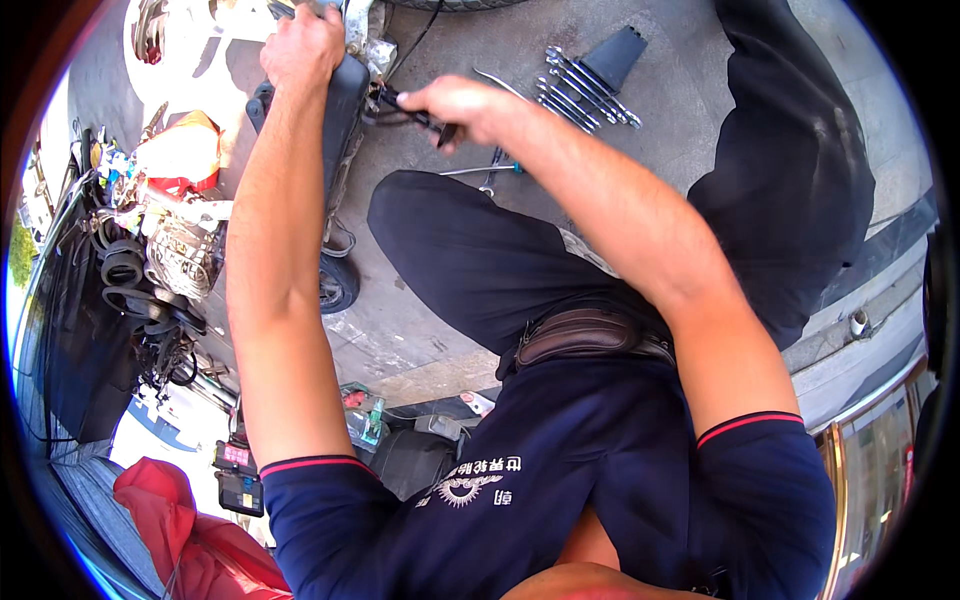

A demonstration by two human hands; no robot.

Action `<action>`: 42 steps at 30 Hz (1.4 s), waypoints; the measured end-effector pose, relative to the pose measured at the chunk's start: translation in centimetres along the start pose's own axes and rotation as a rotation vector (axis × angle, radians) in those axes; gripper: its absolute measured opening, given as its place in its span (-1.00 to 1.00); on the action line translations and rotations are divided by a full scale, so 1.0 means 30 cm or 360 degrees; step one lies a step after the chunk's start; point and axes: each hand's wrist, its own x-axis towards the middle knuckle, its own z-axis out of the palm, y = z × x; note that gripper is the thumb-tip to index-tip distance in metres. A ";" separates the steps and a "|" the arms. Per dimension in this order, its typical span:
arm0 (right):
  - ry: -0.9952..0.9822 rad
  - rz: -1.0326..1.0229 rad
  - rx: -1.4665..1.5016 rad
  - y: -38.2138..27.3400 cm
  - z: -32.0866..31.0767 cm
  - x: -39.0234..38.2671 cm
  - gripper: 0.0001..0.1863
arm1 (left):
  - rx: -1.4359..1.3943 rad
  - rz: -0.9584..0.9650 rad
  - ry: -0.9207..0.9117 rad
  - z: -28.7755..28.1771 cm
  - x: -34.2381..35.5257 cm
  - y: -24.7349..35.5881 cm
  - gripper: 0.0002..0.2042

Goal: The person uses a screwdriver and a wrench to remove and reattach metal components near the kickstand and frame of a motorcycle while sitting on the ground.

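My left hand (300, 45) is closed over the upper end of a dark grey scooter deck (348, 105) at top centre, its fingertips partly hidden. Just right of the deck, my right hand (450, 110) grips a black cable-like bundle or tool (395, 110), too blurred to make out exactly, beside exposed wiring at the deck's side. Below that hand a thin screwdriver-like tool with a teal part (515, 168) and a spanner (488, 185) lie on the concrete. A row of silver spanners (585, 90) with a grey holder (613, 55) lies to the right.
A small black wheel (337, 283) sits below the deck. Tangled tyres and parts (125, 260) crowd the left side, with a red cloth (165, 515) at lower left and bottles (370, 425) near my body. My bent legs (780, 170) flank the work; a tyre (450, 5) shows at top.
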 end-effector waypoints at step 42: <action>0.0033 -0.0786 -0.3463 0.602 -0.248 0.196 -0.72 | -0.4162 -0.1332 0.0091 0.195 -0.589 0.273 -0.67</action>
